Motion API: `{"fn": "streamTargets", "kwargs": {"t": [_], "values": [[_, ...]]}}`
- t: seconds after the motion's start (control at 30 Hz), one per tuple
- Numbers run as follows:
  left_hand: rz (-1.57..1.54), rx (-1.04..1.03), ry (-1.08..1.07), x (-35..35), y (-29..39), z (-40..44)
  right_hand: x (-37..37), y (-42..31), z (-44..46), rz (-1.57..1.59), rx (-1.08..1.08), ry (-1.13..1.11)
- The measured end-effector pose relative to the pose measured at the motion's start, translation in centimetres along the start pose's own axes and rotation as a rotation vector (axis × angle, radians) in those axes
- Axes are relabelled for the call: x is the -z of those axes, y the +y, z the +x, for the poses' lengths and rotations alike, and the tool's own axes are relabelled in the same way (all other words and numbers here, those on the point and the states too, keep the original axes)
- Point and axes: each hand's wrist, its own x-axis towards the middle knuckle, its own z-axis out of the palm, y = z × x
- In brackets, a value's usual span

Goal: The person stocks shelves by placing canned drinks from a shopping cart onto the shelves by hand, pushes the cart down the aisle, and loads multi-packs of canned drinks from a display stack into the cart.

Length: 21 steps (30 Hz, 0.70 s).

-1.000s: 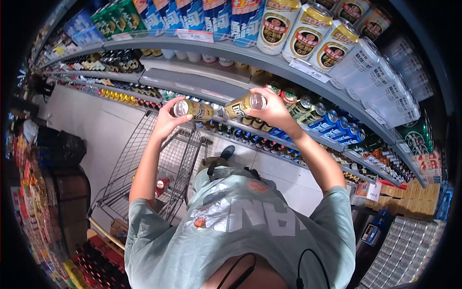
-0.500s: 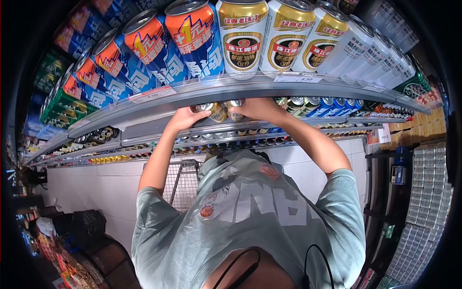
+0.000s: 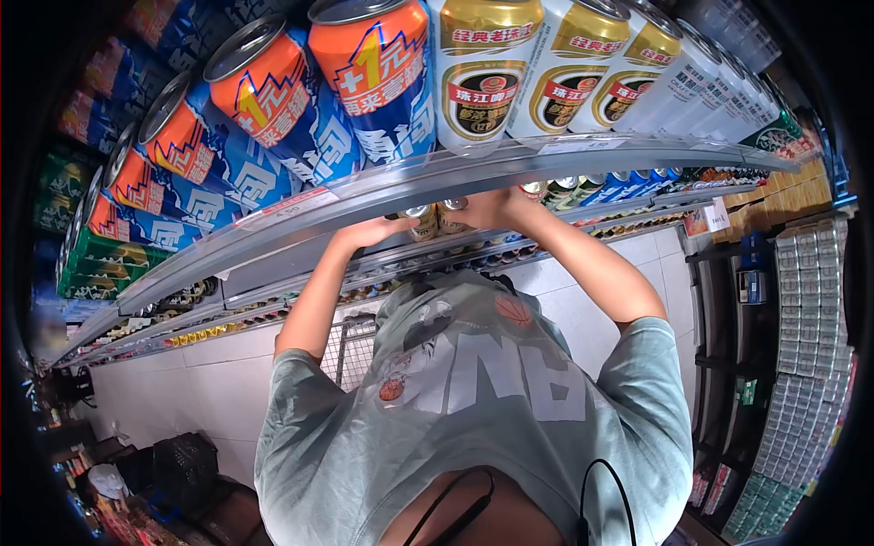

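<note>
Under the edge of the upper shelf (image 3: 364, 191), two gold cans stand side by side on the shelf below. My left hand (image 3: 371, 234) touches the left gold can (image 3: 422, 224) with its fingers, at that can's left side. Around the right gold can (image 3: 450, 218) are the fingers of my right hand (image 3: 489, 209), partly hidden by the shelf edge. Right of my right hand are a red-topped can (image 3: 532, 189) and green cans (image 3: 564, 185).
Orange-and-blue cans (image 3: 371, 82) and white-and-gold cans (image 3: 482, 82) line the upper shelf, close above my hands. A wire cart (image 3: 350, 350) stands below on the left. Stacked cans (image 3: 806, 364) are at the far right.
Both hands have gone from in front of the shelves to under the upper shelf with the gold cans, which are now upright. The view has come closer to the upper shelf.
</note>
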Motion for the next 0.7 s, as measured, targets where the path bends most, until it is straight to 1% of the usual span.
{"fn": "streamTargets", "kwargs": {"t": [0.03, 0.07, 0.1, 0.13, 0.2, 0.23, 0.27, 0.3, 0.33, 0.37, 0.4, 0.43, 0.47, 0.5, 0.53, 0.57, 0.6, 0.67, 0.7], "values": [[0.038, 0.015, -0.008, 0.2, 0.8, -0.2, 0.9, -0.9, 0.1, 0.0, 0.01, -0.012], [0.076, 0.03, -0.017, 0.3, 1.6, -0.3, 2.2, -1.7, 0.2, -0.023, -0.086, -0.115], [0.017, -0.011, 0.009, 0.1, 1.3, -0.4, 2.5, -1.9, 0.3, -0.038, -0.127, -0.171], [-0.013, -0.002, 0.013, -0.1, 1.1, -0.5, 2.8, -2.2, 0.4, -0.055, -0.166, -0.228], [-0.075, 0.016, 0.024, -0.7, 0.8, -0.9, 2.3, -1.6, 0.0, -0.027, -0.154, -0.159], [-0.167, -0.036, 0.046, -1.5, -0.3, -0.9, 2.5, -1.7, -0.3, -0.026, -0.141, -0.174], [-0.257, -0.09, 0.07, -2.1, -1.4, -0.9, 3.0, -2.0, -0.6, -0.016, -0.124, -0.122], [-0.211, -0.001, -0.018, -1.8, -1.1, -1.3, 3.7, -2.7, -0.8, -0.004, -0.108, -0.07], [-0.217, 0.011, -0.008, -2.3, -1.5, -1.9, 5.6, -4.7, -1.2, 0.033, -0.166, -0.089], [-0.331, -0.062, 0.114, -2.9, -2.1, -2.3, 7.5, -6.7, -2.0, 0.065, -0.222, -0.108], [-0.443, -0.137, 0.24, -3.5, -2.3, -2.6, 8.1, -7.3, -3.4, 0.159, -0.083, -0.025], [-0.572, -0.166, 0.328, -3.8, -1.0, -3.7, 8.8, -7.7, -5.1, 0.253, 0.057, 0.055], [-0.578, -0.162, 0.35, -4.5, -1.6, -4.8, 9.9, -8.8, -6.5, 0.502, 0.13, 0.003], [-0.687, -0.096, 0.461, -5.2, -2.9, -6.1, 12.1, -10.4, -7.9, 0.651, 0.217, -0.104], [-0.795, -0.028, 0.576, -6.0, -3.7, -7.6, 14.1, -11.9, -9.3, 0.791, 0.359, -0.099], [-0.82, 0.016, 0.612, -6.8, -3.5, -9.4, 14.2, -13.4, -10.7, 1.126, 0.525, 0.092], [-0.928, 0.121, 0.674, -8.3, -4.5, -11.2, 14.8, -14.6, -11.6, 1.326, 0.722, 0.199], [-1.067, 0.279, 0.77, -11.9, -6.9, -15.0, 16.6, -16.9, -11.9, 1.464, 0.929, 0.315], [-1.084, 0.333, 0.798, -13.6, -7.1, -16.9, 17.0, -17.7, -11.7, 1.476, 0.933, 0.314]]}}
